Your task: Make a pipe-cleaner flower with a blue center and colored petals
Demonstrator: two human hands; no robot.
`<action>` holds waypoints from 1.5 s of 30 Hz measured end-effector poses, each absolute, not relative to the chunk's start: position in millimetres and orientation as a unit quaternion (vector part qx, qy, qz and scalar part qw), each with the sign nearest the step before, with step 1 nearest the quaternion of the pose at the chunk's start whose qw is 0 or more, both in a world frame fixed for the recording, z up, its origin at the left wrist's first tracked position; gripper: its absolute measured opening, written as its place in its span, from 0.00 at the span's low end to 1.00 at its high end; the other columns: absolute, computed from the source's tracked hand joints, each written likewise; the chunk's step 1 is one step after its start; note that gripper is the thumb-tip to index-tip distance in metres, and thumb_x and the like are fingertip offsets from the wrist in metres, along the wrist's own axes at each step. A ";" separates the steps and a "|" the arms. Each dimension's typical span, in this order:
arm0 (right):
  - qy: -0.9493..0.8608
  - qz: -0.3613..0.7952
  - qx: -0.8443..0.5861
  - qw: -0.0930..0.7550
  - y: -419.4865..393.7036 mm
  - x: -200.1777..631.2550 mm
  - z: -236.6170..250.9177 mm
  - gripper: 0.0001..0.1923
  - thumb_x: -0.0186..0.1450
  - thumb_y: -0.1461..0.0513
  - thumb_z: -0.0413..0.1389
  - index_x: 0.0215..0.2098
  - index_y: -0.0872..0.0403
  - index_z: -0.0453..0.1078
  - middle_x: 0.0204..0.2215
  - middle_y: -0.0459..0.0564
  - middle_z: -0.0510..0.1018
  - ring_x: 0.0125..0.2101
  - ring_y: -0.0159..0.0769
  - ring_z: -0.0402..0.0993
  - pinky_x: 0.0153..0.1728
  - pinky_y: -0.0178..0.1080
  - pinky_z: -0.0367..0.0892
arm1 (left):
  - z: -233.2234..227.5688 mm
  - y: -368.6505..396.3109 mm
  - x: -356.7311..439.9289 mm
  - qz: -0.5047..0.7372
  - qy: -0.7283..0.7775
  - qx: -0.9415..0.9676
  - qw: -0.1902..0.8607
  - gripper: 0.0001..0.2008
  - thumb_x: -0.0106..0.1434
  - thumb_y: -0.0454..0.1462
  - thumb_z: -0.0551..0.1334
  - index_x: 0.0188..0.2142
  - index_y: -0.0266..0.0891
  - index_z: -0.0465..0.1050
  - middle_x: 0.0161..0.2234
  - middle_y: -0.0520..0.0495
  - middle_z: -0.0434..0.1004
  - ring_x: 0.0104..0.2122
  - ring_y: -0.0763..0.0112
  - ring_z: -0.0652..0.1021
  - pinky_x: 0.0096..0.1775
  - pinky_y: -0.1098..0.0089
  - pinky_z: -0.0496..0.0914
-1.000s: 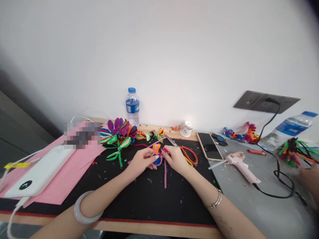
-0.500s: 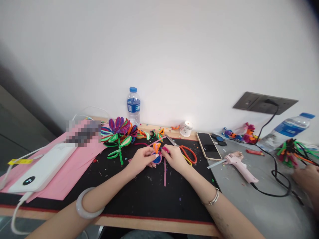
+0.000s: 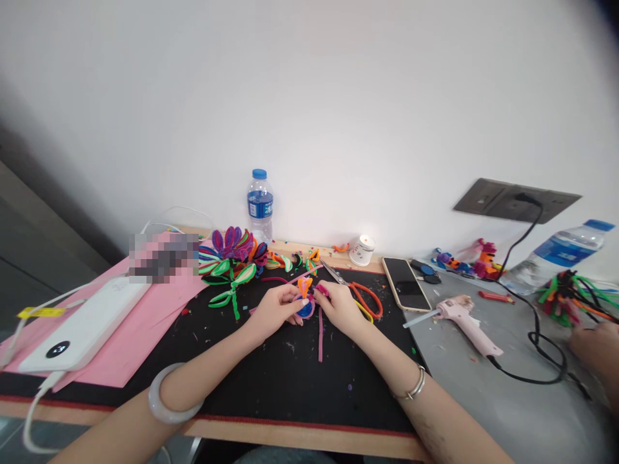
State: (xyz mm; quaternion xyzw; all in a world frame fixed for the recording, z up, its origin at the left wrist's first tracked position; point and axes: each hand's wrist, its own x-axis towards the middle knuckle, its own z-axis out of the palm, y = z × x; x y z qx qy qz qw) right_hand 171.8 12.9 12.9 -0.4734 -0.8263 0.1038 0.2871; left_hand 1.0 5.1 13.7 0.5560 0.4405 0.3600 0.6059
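Over the black mat [image 3: 290,386], the left hand [image 3: 275,310] has thumb and fingers drawn nearly together on a fuzzy piece [image 3: 304,312]; the right hand [image 3: 341,309] curls its fingers in at that piece's right side, but I can't tell how tightly they close. Nearby I count two bottles [image 3: 260,206] [image 3: 563,250], one glue gun [image 3: 467,325], one phone [image 3: 406,283], one pair of scissors [image 3: 334,273]. Between the hands, the piece's long axis runs away from the person, its orange end toward the wall.
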 end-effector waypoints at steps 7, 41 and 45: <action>-0.826 0.101 -0.474 0.286 13.1 172.1 11.8 0.11 0.64 0.63 0.46 0.23 0.54 0.57 0.19 0.43 0.66 0.20 0.29 0.60 0.23 0.31 0.52 | 10.0 6.2 1.1 0.362 0.430 0.562 0.607 0.13 0.53 0.42 0.62 0.30 0.34 0.65 0.19 0.51 0.73 0.17 0.76 0.73 0.21 0.77 0.65; -0.819 0.123 -0.482 0.285 12.3 171.0 12.8 0.11 0.64 0.64 0.45 0.24 0.54 0.59 0.19 0.43 0.66 0.19 0.28 0.59 0.22 0.31 0.52 | 13.3 4.7 0.4 0.363 0.429 0.565 0.604 0.14 0.52 0.43 0.63 0.31 0.33 0.66 0.19 0.51 0.72 0.17 0.76 0.72 0.21 0.76 0.65; -0.820 0.120 -0.482 0.286 12.1 170.8 13.9 0.11 0.64 0.64 0.45 0.24 0.54 0.59 0.19 0.43 0.66 0.19 0.29 0.59 0.22 0.31 0.52 | 13.2 4.4 0.5 0.364 0.430 0.561 0.606 0.14 0.52 0.43 0.63 0.31 0.33 0.67 0.19 0.51 0.72 0.17 0.76 0.72 0.21 0.76 0.65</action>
